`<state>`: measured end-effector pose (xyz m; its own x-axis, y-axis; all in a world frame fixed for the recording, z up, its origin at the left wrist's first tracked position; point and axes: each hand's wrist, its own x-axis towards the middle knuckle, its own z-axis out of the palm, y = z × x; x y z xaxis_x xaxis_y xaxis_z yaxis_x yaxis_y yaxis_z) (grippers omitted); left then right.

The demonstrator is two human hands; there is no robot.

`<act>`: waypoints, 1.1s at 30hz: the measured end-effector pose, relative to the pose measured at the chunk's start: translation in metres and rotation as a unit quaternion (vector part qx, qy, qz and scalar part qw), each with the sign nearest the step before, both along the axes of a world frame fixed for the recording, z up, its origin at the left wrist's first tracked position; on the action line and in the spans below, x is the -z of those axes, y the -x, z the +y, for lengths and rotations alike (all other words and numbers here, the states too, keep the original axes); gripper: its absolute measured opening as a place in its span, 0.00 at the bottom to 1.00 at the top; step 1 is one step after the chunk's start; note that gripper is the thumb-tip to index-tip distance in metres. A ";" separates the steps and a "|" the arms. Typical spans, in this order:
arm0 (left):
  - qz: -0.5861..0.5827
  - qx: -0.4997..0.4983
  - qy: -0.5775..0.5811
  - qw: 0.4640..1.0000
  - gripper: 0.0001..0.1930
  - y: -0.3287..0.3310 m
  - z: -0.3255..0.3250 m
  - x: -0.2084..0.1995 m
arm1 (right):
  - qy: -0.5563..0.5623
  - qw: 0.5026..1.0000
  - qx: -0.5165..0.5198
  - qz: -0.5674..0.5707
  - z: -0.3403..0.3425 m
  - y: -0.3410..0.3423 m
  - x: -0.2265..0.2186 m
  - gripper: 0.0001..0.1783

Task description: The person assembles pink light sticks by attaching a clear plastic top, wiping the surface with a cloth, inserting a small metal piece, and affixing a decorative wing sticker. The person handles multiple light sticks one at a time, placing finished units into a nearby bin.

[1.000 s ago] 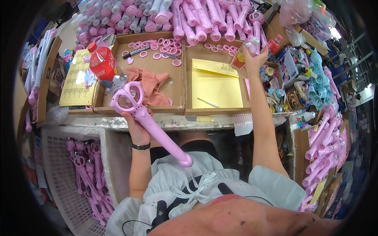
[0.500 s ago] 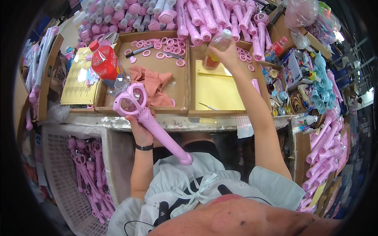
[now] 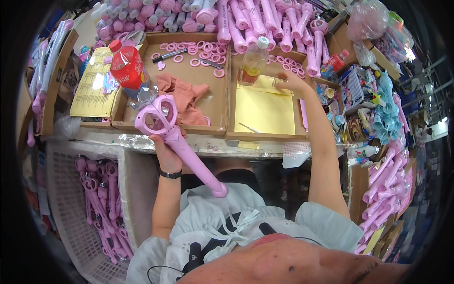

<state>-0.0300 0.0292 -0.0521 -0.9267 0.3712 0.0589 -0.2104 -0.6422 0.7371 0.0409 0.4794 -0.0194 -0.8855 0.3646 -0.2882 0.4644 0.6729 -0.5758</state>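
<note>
My left hand (image 3: pixel 164 150) is closed round the upper handle of a pink plastic toy wand (image 3: pixel 195 163). Its open-ringed head tilts up to the left, and the handle's end rests near my lap. Over the right cardboard tray (image 3: pixel 272 136), my right hand (image 3: pixel 294 84) is apart from everything, fingers loosely stretched with nothing in them. Just left of it a clear bottle with a white cap and amber liquid (image 3: pixel 252 66) stands upright at the top edge of the yellow paper (image 3: pixel 262 111). A thin white-handled tool (image 3: pixel 249 128) lies on that paper.
The left tray holds pink rings (image 3: pixel 201 61), a black marker (image 3: pixel 169 55) and a salmon cloth (image 3: pixel 182 99). A red-labelled bottle (image 3: pixel 126 66) stands at its left. Pink wand parts (image 3: pixel 257 21) are heaped behind; more fill a white basket (image 3: pixel 71 203) below left.
My right hand has let go of the amber-liquid bottle, which now stands in the right tray, and has drawn away to the right. My left hand still holds the wand.
</note>
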 end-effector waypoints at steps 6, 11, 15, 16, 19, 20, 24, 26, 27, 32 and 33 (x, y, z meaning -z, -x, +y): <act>0.020 -0.010 0.013 1.000 0.40 -0.001 0.002 0.000 | -0.262 0.965 -0.028 -0.008 -0.006 0.009 0.010 0.33; 0.008 -0.014 0.011 1.000 0.40 -0.002 0.001 0.001 | -0.425 0.897 -0.056 0.106 -0.026 -0.008 0.021 0.26; 0.006 -0.007 0.013 1.000 0.42 -0.001 0.000 0.002 | -0.442 0.868 -0.024 0.223 -0.036 -0.018 0.048 0.20; 0.003 -0.003 0.010 1.000 0.42 -0.001 0.000 0.002 | -0.425 0.873 -0.005 0.239 -0.036 -0.017 0.054 0.20; 0.002 -0.004 0.009 1.000 0.41 -0.001 0.000 0.003 | -0.383 0.881 0.028 0.278 -0.036 -0.017 0.066 0.18; 0.001 -0.007 0.009 1.000 0.41 -0.001 0.000 0.004 | -0.379 0.879 0.028 0.289 -0.035 -0.017 0.068 0.18; 0.004 -0.012 0.012 1.000 0.40 -0.002 0.002 0.005 | -0.366 0.875 0.026 0.316 -0.032 -0.018 0.071 0.16; -0.002 -0.013 0.013 1.000 0.40 -0.002 0.002 0.004 | -0.349 0.877 0.025 0.329 -0.031 -0.018 0.072 0.15; -0.004 -0.013 0.013 1.000 0.41 -0.002 0.002 0.004 | -0.342 0.876 0.021 0.341 -0.031 -0.018 0.072 0.14; -0.004 -0.025 0.020 0.999 0.40 -0.003 0.003 0.002 | -0.303 0.893 0.025 0.330 -0.030 -0.017 0.073 0.12; -0.007 -0.029 0.021 0.999 0.40 -0.003 0.003 0.002 | -0.297 0.897 0.032 0.326 -0.030 -0.017 0.073 0.12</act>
<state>-0.0270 0.0321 -0.0542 -0.9476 0.3180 0.0319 -0.1833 -0.6225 0.7608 0.0581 0.4491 -0.0923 -0.7666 0.3379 0.5460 0.2073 0.9351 -0.2875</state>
